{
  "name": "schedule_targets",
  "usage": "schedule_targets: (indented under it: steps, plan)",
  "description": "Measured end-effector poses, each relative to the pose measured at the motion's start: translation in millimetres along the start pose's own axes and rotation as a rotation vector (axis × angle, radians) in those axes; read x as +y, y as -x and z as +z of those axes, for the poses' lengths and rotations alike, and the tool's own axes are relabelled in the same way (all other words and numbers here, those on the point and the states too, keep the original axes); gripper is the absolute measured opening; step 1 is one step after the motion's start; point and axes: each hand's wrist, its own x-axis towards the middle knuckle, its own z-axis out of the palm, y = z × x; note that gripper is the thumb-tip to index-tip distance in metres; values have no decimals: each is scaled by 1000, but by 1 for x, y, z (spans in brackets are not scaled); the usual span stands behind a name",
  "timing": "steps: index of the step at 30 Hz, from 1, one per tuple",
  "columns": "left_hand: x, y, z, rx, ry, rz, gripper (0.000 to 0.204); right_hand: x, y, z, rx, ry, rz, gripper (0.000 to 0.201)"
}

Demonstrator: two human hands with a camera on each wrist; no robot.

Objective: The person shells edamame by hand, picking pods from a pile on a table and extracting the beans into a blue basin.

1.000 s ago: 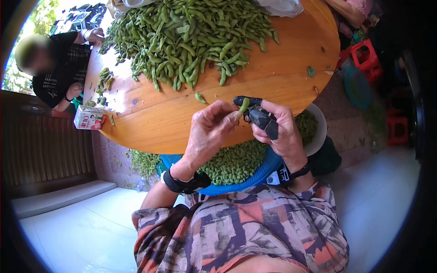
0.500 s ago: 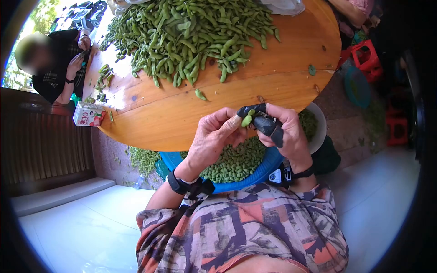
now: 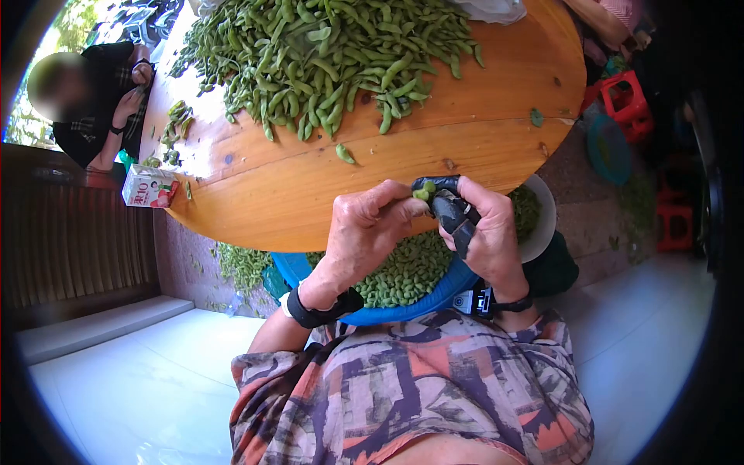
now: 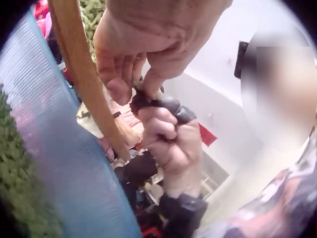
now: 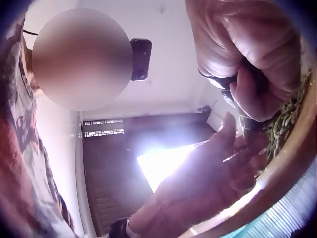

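In front of the body, just past the table's near edge in the head view, both hands meet at a small green edamame pod (image 3: 425, 191). My left hand (image 3: 363, 232) pinches it between thumb and fingers. From the other side, my right hand (image 3: 492, 225) grips it between a thumb and finger wrapped in black covers (image 3: 451, 215). Rounded green bulges show at the pod's top. Below the hands sits a blue basin (image 3: 391, 315) of shelled beans (image 3: 407, 275). In the left wrist view, the left fingertips touch the black covers; the pod is mostly hidden there.
A large heap of edamame pods (image 3: 310, 70) covers the far part of the wooden table (image 3: 496, 116). One loose pod (image 3: 345, 154) lies nearer. A drink carton (image 3: 149, 187) stands at the left edge. A white tub (image 3: 545, 221) is at right. Another person (image 3: 97, 101) sits at left.
The pod has gone from upright and whole-looking to lower between the black covers, with rounded bulges showing. My hands have closed in. The person at left drew a hand back from the table.
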Motion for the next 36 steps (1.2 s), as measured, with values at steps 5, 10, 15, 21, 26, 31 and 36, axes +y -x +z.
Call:
schedule_targets:
  steps: [5,10,15,21,26,31,36]
  plan:
    - [-5,-6,-12,-94,400,-246,21,1,-1,-5,-44,-2,135,13]
    - [0,-5,-14,-252,526,-336,25,14,-7,15,119,253,-287,13]
    - [-7,4,-1,-173,629,-303,26,15,5,27,154,533,-385,35]
    - [-6,14,10,-63,349,-151,19,13,6,32,164,528,-446,44]
    - [-17,12,8,-126,1122,-274,23,7,-2,21,60,81,-124,25]
    - [1,16,-7,-321,664,-270,29,8,11,-19,22,-483,70,39]
    - [16,-3,-51,-428,-360,284,21,6,46,-130,189,353,10,30]
